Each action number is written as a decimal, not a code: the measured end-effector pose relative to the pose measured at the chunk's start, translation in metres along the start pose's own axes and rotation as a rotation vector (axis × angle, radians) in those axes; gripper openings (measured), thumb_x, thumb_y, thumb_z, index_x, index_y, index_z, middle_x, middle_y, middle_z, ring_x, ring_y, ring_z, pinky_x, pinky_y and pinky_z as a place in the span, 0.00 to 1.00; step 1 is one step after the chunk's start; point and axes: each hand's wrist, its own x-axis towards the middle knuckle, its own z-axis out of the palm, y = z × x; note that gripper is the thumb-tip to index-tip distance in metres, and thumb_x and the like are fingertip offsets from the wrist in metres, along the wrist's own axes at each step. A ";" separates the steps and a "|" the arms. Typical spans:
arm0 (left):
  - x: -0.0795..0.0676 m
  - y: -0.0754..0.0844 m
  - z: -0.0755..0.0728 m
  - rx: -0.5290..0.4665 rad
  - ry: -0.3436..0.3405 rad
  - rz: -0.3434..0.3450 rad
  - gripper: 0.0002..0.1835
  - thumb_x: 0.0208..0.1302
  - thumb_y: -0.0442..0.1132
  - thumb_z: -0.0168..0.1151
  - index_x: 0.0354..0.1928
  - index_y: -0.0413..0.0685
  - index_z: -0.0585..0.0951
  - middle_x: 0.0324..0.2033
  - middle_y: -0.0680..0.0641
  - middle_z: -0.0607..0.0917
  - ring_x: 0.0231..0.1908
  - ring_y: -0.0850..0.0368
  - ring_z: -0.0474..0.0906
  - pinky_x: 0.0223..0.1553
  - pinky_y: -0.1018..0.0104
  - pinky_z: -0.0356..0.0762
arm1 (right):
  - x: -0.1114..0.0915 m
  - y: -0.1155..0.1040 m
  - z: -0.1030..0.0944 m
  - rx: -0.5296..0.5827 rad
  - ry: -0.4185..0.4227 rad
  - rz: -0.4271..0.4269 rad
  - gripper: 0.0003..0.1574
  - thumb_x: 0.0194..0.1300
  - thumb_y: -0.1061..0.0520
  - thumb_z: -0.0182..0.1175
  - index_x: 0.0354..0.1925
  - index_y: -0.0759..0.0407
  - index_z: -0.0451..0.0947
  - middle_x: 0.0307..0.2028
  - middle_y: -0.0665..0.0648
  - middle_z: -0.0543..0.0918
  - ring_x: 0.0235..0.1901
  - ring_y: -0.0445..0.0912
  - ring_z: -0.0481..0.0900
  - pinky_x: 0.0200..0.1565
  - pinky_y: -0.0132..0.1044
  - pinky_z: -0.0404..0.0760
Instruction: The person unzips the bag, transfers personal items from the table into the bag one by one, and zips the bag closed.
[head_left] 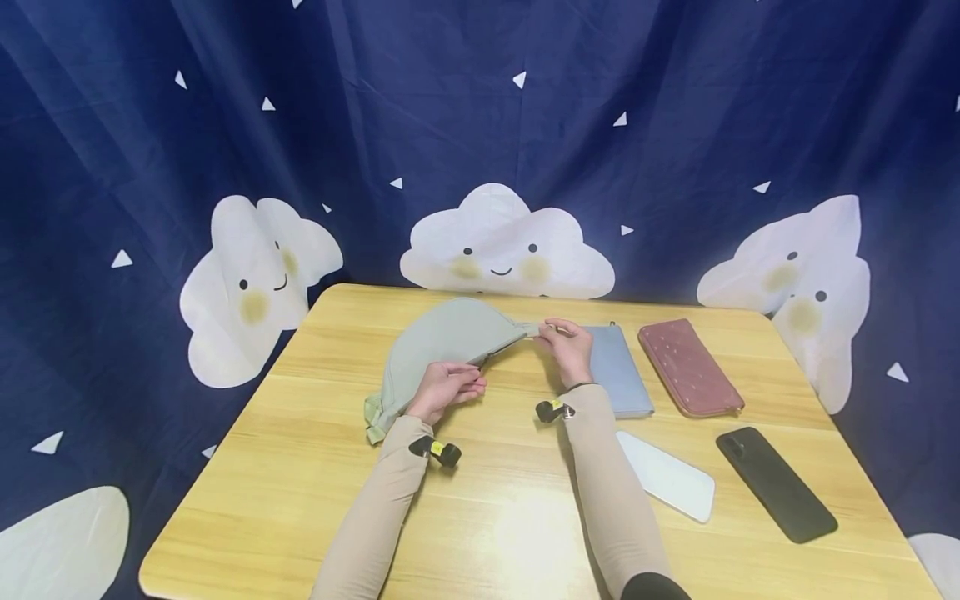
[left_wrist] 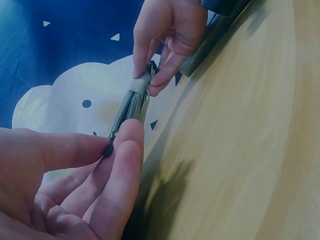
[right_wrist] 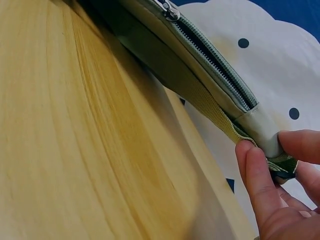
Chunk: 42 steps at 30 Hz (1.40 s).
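A pale grey-green waist bag (head_left: 442,337) stands tilted at the back middle of the table. My left hand (head_left: 447,390) is at its near edge, and in the left wrist view thumb and fingers pinch a small dark zipper pull (left_wrist: 107,149). With thumb and fingertips my right hand (head_left: 568,350) pinches the bag's right end, where the strap (right_wrist: 220,117) joins. The right wrist view shows the zipper (right_wrist: 215,60) parted between its metal slider (right_wrist: 171,13) and that end. The bag's inside is hidden.
Right of the bag lie a light blue pouch (head_left: 621,371), partly behind the right hand, and a dark red wallet (head_left: 690,367). Nearer are a white phone (head_left: 667,475) and a black phone (head_left: 776,483). A dark blue curtain (head_left: 450,100) hangs behind the wooden table (head_left: 262,492).
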 end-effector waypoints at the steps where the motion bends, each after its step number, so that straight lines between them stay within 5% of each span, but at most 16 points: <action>1: 0.000 0.000 0.000 0.000 0.000 -0.001 0.17 0.70 0.28 0.62 0.56 0.22 0.79 0.29 0.47 0.91 0.28 0.61 0.89 0.35 0.74 0.86 | 0.000 0.000 0.000 -0.001 0.001 0.002 0.27 0.64 0.72 0.65 0.60 0.82 0.73 0.33 0.53 0.87 0.30 0.43 0.91 0.52 0.45 0.86; 31: -0.008 0.001 -0.008 0.028 0.007 -0.004 0.17 0.70 0.27 0.61 0.57 0.23 0.80 0.32 0.43 0.92 0.29 0.61 0.89 0.35 0.73 0.86 | 0.000 -0.002 -0.002 0.001 0.016 0.010 0.19 0.63 0.72 0.65 0.53 0.76 0.79 0.29 0.50 0.87 0.30 0.43 0.91 0.54 0.48 0.85; 42: -0.008 0.000 -0.012 0.020 -0.009 0.002 0.17 0.70 0.28 0.60 0.57 0.23 0.79 0.31 0.45 0.92 0.29 0.61 0.89 0.36 0.73 0.86 | -0.001 -0.002 -0.001 -0.003 0.008 0.002 0.26 0.63 0.73 0.64 0.59 0.82 0.74 0.29 0.49 0.87 0.31 0.44 0.91 0.56 0.52 0.83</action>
